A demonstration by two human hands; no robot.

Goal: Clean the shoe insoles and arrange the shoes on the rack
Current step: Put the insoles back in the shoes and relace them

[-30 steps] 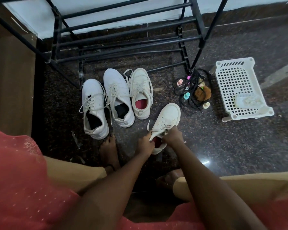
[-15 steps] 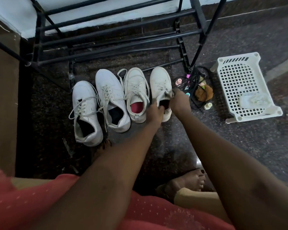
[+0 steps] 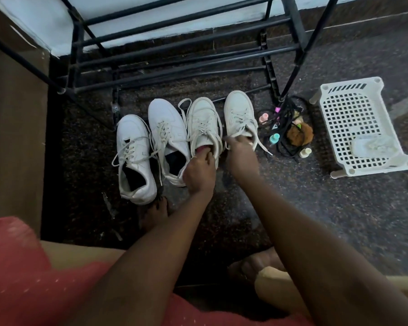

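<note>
The left hand [image 3: 199,171] curls over the heel collar of the third shoe [image 3: 203,123], fingertips tucked inside the opening against the pink insole [image 3: 201,149]; it is a closed, hooking hold on the shoe's rim. The right hand [image 3: 238,149], just to the right of that grip, has its fingers bent into the mouth of the fourth shoe [image 3: 238,109] and pinches its collar; how deep they reach I cannot tell. Both held shoes stand on the dark speckled floor [image 3: 339,208], toes pointing away from the hands, touching side by side. Left of the left hand's grip lie the second shoe [image 3: 167,128] and, further left and nearer the person, the first shoe [image 3: 132,147], both white with dark insides. Beyond all four toes stands the black metal rack [image 3: 174,64]. Right of the right hand's grip sit small coloured bottles [image 3: 274,138], tangled black cords [image 3: 285,118] and a brown tuft [image 3: 300,135]; further right a white perforated basket [image 3: 353,109] carries a pale cloth [image 3: 372,147].
</note>
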